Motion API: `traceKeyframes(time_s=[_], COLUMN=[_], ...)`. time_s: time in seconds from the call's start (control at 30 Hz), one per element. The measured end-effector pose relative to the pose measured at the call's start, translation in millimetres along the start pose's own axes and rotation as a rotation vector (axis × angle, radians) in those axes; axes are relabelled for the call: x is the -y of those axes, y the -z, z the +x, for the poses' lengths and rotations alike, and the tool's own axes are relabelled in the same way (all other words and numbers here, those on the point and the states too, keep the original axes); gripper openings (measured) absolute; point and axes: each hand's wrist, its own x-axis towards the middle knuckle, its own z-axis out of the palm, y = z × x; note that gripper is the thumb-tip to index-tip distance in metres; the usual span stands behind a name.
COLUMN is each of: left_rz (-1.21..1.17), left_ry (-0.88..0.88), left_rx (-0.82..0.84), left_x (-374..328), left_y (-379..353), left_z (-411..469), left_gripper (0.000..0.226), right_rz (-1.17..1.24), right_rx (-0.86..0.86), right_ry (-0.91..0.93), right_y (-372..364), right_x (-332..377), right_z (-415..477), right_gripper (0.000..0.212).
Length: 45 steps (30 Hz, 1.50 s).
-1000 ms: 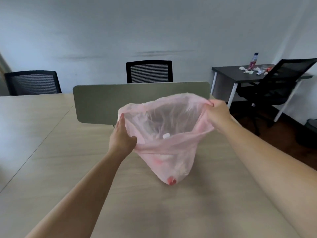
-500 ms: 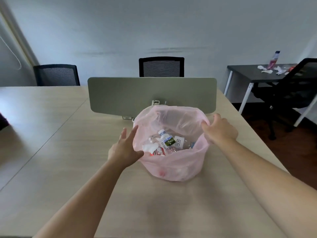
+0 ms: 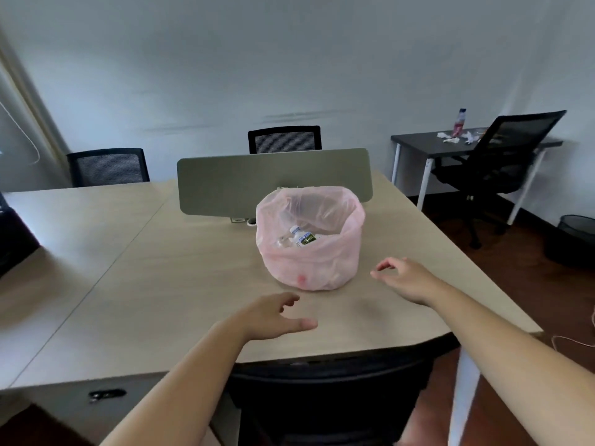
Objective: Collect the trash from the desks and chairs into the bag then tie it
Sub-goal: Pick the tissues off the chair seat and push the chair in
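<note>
A pink plastic bag [image 3: 322, 268] stands with its mouth wide on the light wooden desk [image 3: 180, 284], in front of a grey divider panel. Inside it lie a clear plastic bottle [image 3: 301, 237] and other scraps. My left hand [image 3: 273, 318] hovers over the desk in front of the bag, fingers apart, holding nothing. My right hand [image 3: 405, 278] is to the right of the bag, a short gap away, fingers loosely curled and empty. On the dark desk [image 3: 415, 146] at the far right sit a bottle [image 3: 459, 119] and crumpled paper scraps [image 3: 450, 138].
A black chair back [image 3: 322, 391] stands right below me against the desk edge. The grey divider [image 3: 225, 185] splits the desk. Two black chairs [image 3: 285, 139] stand behind it, another black chair [image 3: 502, 162] by the dark desk. A black bin [image 3: 573, 239] sits on the floor at right.
The bag was held up by both hands, then set down on the desk. Both hands have let go and pulled back toward me; the view has backed away.
</note>
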Motion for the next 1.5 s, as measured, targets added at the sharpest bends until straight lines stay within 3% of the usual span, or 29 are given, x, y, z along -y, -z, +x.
traceKeyframes(time_s=[0.1, 0.17, 0.2, 0.27, 0.33, 0.43, 0.53, 0.63, 0.83, 0.93, 1.5], left_rz=[0.113, 0.269, 0.396, 0.613, 0.678, 0.681, 0.646, 0.625, 0.581, 0.566, 0.608], left_ry=[0.049, 0.069, 0.064, 0.038, 0.046, 0.074, 0.099, 0.129, 0.138, 0.132, 0.012], left_rx=[0.231, 0.286, 0.209, -0.07, -0.234, -0.304, -0.364, -0.373, -0.35, -0.365, -0.217], left_x=[-8.3, -15.6, -16.0, -16.1, -13.7, -13.5, -13.9, -17.0, -22.3, -24.4, -26.1], left_y=[-25.2, -45.9, -57.0, -76.0, -85.9, -93.7, -97.8, -99.2, -117.5, -131.1, -223.3], left_z=[-26.6, -38.0, -39.2, -40.8, -41.1, -39.6, -37.8, -44.0, -75.8, -99.1, -314.2], left_gripper=[0.106, 0.098, 0.084, 0.055, 0.04, 0.031, 0.023, 0.022, 0.025, 0.02, 0.02], right_rz=[0.019, -0.129, -0.267, -0.609, -0.736, -0.695, -0.779, -0.732, -0.724, -0.717, -0.752], right_rx=[0.336, 0.508, 0.54, 0.416, 0.123, -0.182, -0.236, -0.196, -0.098, -0.054, 0.013], right_ry=[-0.017, -0.027, -0.009, 0.085, 0.259, 0.499, 0.535, 0.49, 0.47, 0.467, 0.47], right_y=[0.0, -1.8, -7.1, -22.5, -40.9, -58.9, -62.1, -60.5, -59.7, -57.6, -89.3], right_x=[-5.1, -9.1, -11.5, -18.2, -32.0, -61.4, -64.4, -58.0, -63.4, -63.5, -78.2], right_z=[-49.3, -74.7, -82.4, -92.4, -93.6, -88.0, -82.8, -88.4, -118.6, -148.0, -395.0], right_gripper=[0.05, 0.067, 0.074, 0.07, 0.045, 0.022, 0.032, 0.013, 0.017, 0.003, 0.013])
